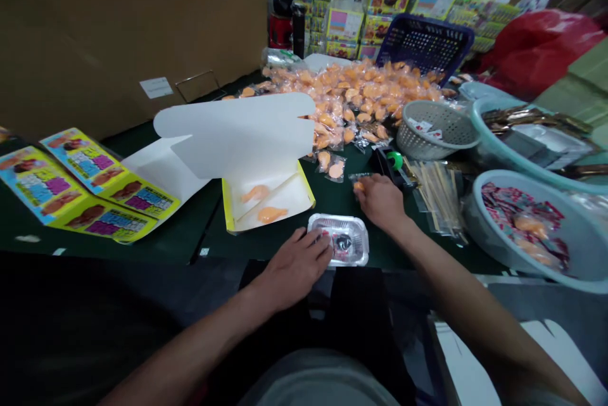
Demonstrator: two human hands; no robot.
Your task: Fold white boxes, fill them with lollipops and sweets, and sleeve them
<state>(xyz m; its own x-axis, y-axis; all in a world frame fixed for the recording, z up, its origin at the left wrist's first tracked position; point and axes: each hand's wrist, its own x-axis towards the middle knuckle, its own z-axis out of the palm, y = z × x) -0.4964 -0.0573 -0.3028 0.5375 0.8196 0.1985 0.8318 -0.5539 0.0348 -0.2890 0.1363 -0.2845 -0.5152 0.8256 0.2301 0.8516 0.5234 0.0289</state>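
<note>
My left hand (299,265) lies with its fingers stretched over the left side of a silver foil tray (360,242). Inside the tray are small red-and-white packets and a dark round piece under clear plastic. Beyond and to the right, my right hand (382,202) has its fingers closed on a small clear packet with an orange piece (358,185) on the dark green table. To the left of the tray stands an open yellow-edged carton (297,194), white inside, holding two orange shrimp-shaped pieces (272,215).
Many orange pieces in clear packets (351,95) are heaped at the back, before a tilted purple basket (425,45). On the right are a grey colander (430,133), bagged wooden sticks (434,194) and a blue basin (484,228). Flat printed cartons (90,194) lie left.
</note>
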